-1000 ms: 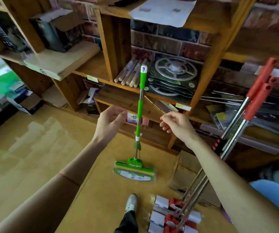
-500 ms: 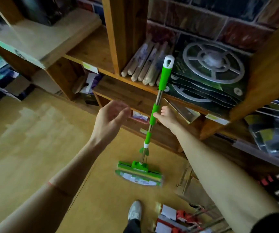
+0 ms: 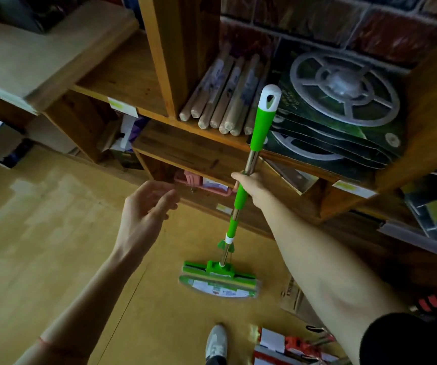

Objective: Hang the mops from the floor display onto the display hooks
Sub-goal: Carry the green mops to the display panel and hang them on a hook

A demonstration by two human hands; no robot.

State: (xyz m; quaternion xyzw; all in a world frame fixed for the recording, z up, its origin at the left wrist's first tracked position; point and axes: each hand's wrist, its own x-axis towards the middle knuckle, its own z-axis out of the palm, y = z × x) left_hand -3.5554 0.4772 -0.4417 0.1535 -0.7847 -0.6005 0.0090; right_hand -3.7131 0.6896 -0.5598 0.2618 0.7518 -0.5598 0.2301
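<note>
My right hand [image 3: 251,184] grips the green mop [image 3: 239,196] mid-handle, the mop standing nearly upright before the wooden shelf [image 3: 199,151] with its head over the floor [image 3: 54,233], while my left hand [image 3: 143,214] hovers open just beside it.

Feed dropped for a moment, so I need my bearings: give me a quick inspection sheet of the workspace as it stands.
Surface: tan floor, mop head on or just above it.
Job's things: green mop; red mops at the bottom edge.
Clutter: cardboard box.
Grips: right hand grips the mop's shaft; left hand open, apart.
Cables: nothing seen.
Surroundings: wooden shelves with wooden handles, reel packs; no hooks seen.
</note>
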